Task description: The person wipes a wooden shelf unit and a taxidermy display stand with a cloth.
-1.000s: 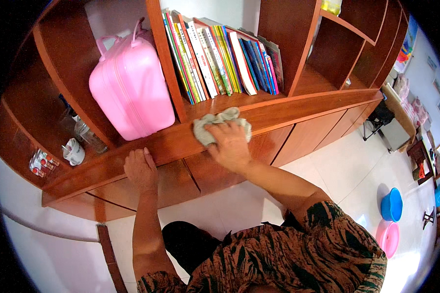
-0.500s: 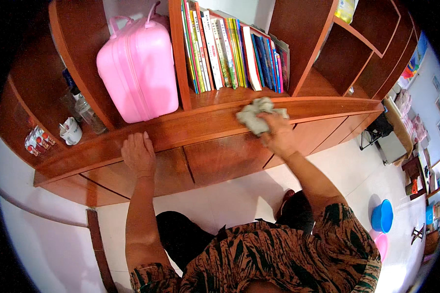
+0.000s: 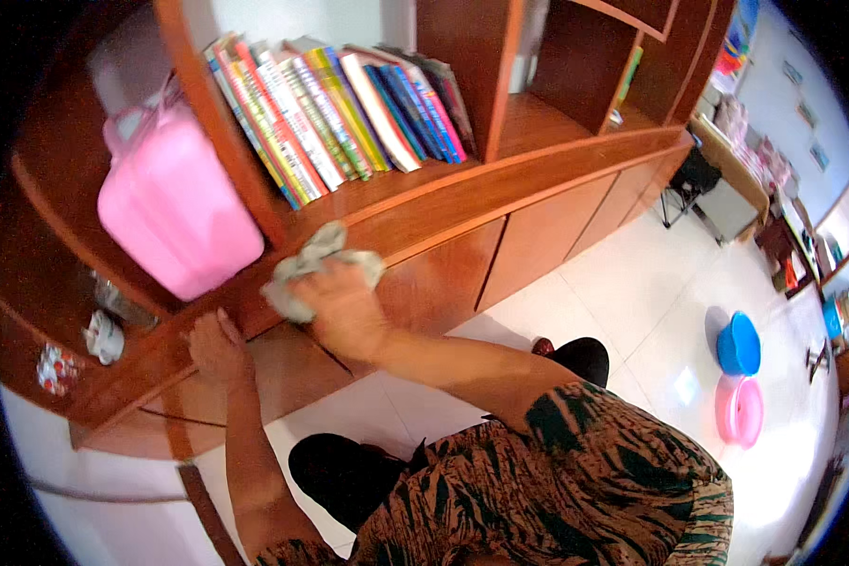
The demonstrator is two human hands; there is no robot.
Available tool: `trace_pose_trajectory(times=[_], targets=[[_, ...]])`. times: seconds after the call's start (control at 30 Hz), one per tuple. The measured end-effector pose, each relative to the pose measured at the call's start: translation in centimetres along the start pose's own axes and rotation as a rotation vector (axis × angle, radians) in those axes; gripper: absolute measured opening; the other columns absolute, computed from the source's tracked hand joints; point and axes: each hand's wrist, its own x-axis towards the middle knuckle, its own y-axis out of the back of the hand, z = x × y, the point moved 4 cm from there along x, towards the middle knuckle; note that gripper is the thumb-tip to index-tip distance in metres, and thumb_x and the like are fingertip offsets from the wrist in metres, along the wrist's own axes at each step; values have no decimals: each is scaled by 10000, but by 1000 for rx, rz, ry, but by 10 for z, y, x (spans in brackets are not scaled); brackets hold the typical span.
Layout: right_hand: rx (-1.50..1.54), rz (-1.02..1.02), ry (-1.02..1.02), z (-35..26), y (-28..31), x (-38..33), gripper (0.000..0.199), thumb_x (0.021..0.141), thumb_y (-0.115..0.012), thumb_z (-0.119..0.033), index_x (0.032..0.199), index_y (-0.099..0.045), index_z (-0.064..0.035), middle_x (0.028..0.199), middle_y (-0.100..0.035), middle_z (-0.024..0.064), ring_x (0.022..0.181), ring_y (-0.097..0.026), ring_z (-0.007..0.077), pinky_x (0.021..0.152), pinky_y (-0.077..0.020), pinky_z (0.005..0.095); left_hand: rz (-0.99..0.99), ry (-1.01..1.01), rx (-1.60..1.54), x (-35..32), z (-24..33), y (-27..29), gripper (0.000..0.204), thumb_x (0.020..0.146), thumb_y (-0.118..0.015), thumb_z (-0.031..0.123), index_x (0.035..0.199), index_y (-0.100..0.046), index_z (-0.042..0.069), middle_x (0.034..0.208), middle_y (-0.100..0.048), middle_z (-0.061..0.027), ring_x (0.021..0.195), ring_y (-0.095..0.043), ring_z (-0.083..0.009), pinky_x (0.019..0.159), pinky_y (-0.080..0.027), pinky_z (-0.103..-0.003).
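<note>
A wooden shelf unit (image 3: 557,179) fills the upper half of the view, its long ledge running from 8 o'clock up toward 2 o'clock, w/ closed cupboard doors (image 3: 538,236) below it. Pale floor tiles (image 3: 623,302) spread from centre to 4 o'clock. A pink case (image 3: 174,212) stands upright in the compartment at 10 o'clock, just left of a wooden divider; a row of books (image 3: 340,118) leans in the next compartment at 12 o'clock. A blue tub (image 3: 739,344) and a pink tub (image 3: 738,410) sit on the floor at 3–4 o'clock, touching or nearly so, well apart from the shelves. The right hand (image 3: 344,307), near centre, presses palm-down on a crumpled grey-green cloth (image 3: 316,264), fingers curled over it; the cloth lies on the ledge's front edge, just below the books & right of the case. The left hand (image 3: 219,347), at 8 o'clock, rests on the ledge edge, fingers bent over it, holding nothing else. Small items (image 3: 104,335) sit on a lower shelf at 9 o'clock, too blurred to identify.
</note>
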Motion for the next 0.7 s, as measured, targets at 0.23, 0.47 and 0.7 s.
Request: trace_pose_trajectory(times=[0.23, 0.47, 0.7], targets=[[-117, -192, 65, 38, 44, -5, 526, 669, -668, -80, 1173, -586, -206, 1034, -611, 29, 1119, -516, 234, 866, -356, 432, -87, -14, -32, -2, -12, -2, 328, 990, -425, 240, 786, -510, -3, 775, -526, -200, 755, -520, -401, 671, -401, -482], [-378, 20, -101, 178, 129, -58, 423, 774, -606, -79, 1167, -589, -234, 1093, -628, 13, 1135, -536, 219, 887, -344, 433, -97, -26, -129, 0, 8, 9, 285, 977, -458, 198, 800, -519, -16, 761, -513, -209, 752, -505, -406, 682, -402, -483], [-349, -17, -158, 219, 163, -66, 413, 772, -610, -78, 1157, -584, -223, 1095, -625, -7, 1108, -545, 195, 920, -332, 421, -329, -408, -372, 21, 124, 17, 114, 840, -624, 128, 890, -572, 40, 843, -568, -164, 824, -550, -359, 740, -429, -453]])
